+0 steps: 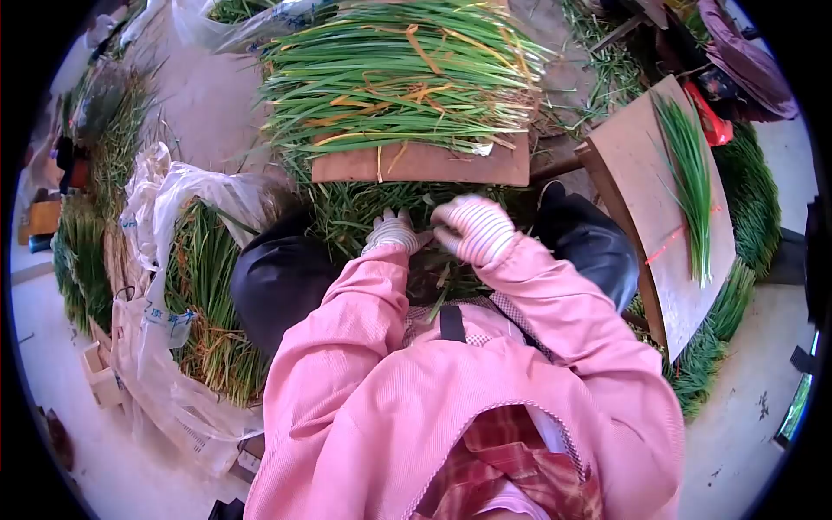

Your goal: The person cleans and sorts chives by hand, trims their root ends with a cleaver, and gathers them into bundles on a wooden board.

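Note:
My left hand [394,232], in a striped glove, is low between my knees, its fingertips apart and nothing visible in it. Close by on the right, my right hand [475,227], in the same kind of glove, has its fingers curled inward; whatever they may hold is hidden. Beneath both hands lie loose green leaf scraps [355,204]. Just beyond them, a thick layer of long green chive-like leaves [390,87], mixed with yellowed blades, covers a wooden board [425,165].
A plastic bag [160,260] of upright green leaves [208,295] stands at my left. On my right, a tilted board [646,165] carries a neat leaf bundle [689,186] and a red tie [666,246]. More bundles [750,208] stand behind it.

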Demonstrator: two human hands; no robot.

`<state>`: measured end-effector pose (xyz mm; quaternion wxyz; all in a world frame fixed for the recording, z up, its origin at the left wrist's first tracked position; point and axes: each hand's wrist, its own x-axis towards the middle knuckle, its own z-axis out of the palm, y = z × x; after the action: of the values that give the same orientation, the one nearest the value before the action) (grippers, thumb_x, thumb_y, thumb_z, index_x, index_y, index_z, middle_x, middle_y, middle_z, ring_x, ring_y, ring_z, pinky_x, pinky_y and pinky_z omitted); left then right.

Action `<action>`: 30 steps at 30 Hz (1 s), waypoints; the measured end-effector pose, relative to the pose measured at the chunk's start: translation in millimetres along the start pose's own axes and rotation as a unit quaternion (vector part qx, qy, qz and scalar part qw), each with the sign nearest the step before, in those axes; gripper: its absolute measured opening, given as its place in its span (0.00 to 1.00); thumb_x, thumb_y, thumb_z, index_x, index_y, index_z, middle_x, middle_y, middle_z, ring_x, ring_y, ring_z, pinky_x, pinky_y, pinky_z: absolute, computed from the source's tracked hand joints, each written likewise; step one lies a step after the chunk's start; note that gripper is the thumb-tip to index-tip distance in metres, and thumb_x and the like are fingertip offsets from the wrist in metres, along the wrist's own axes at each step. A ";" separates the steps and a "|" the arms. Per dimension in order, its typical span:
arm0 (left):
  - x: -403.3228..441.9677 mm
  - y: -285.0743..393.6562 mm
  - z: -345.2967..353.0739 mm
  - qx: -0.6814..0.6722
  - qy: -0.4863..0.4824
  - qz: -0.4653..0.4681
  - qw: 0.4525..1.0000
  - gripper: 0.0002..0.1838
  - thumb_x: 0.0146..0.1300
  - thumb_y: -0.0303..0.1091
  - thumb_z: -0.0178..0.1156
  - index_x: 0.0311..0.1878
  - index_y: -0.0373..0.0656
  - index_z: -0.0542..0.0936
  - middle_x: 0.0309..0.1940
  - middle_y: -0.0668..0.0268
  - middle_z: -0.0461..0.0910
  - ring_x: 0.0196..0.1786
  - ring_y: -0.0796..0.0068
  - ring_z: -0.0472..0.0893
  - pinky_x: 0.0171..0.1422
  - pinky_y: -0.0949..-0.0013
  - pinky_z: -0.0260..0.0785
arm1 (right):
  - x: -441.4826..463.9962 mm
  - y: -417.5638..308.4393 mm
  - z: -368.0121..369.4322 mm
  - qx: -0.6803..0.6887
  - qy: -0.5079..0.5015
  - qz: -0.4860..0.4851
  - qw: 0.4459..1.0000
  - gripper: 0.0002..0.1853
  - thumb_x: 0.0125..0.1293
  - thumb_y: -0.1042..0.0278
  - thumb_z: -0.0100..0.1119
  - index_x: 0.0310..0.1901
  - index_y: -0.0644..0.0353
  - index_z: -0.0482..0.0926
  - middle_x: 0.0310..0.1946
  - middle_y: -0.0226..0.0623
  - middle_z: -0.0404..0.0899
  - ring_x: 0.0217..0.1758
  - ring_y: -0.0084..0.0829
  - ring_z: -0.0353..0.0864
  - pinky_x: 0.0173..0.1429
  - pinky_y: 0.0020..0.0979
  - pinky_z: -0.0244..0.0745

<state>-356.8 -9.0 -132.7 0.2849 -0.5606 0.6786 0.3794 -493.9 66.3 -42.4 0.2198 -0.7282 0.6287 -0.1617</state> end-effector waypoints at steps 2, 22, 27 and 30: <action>-26.0 -0.4 1.7 0.085 0.101 0.060 0.989 0.41 0.44 0.57 0.60 0.61 0.52 0.59 0.64 0.59 0.51 0.65 0.55 0.52 0.62 0.53 0.54 | 3.1 6.6 -29.8 -0.034 0.151 -0.029 0.988 0.12 0.47 0.64 0.58 0.35 0.55 0.74 0.28 0.41 0.74 0.35 0.45 0.72 0.40 0.39 0.68; -75.9 72.8 -77.9 -0.046 0.354 0.336 0.872 0.43 0.47 0.38 0.59 0.65 0.51 0.46 0.33 0.50 0.75 0.35 0.50 0.75 0.37 0.57 0.68 | 67.8 84.8 -54.2 -0.074 0.108 0.060 0.990 0.23 0.53 0.57 0.56 0.50 0.57 0.67 0.41 0.51 0.72 0.44 0.50 0.71 0.47 0.40 0.68; -62.2 85.9 -105.9 -0.013 0.271 0.270 0.924 0.48 0.47 0.41 0.59 0.66 0.51 0.39 0.35 0.48 0.75 0.38 0.52 0.76 0.43 0.59 0.68 | 97.1 129.1 -61.4 -0.080 0.162 0.113 0.977 0.22 0.56 0.52 0.53 0.47 0.57 0.71 0.38 0.52 0.75 0.43 0.48 0.73 0.47 0.40 0.68; -64.4 82.7 -96.4 -0.012 0.303 0.315 0.899 0.41 0.49 0.39 0.57 0.65 0.50 0.45 0.31 0.51 0.76 0.34 0.52 0.76 0.37 0.58 0.69 | 106.5 137.5 -67.4 -0.011 0.132 0.133 0.982 0.23 0.56 0.52 0.53 0.50 0.58 0.70 0.41 0.52 0.74 0.45 0.48 0.72 0.49 0.37 0.67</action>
<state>-420.4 -47.4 -11.2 -0.0753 -0.4087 0.8687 0.2695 -627.8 -62.1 -61.3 0.1465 -0.6126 0.7454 -0.2184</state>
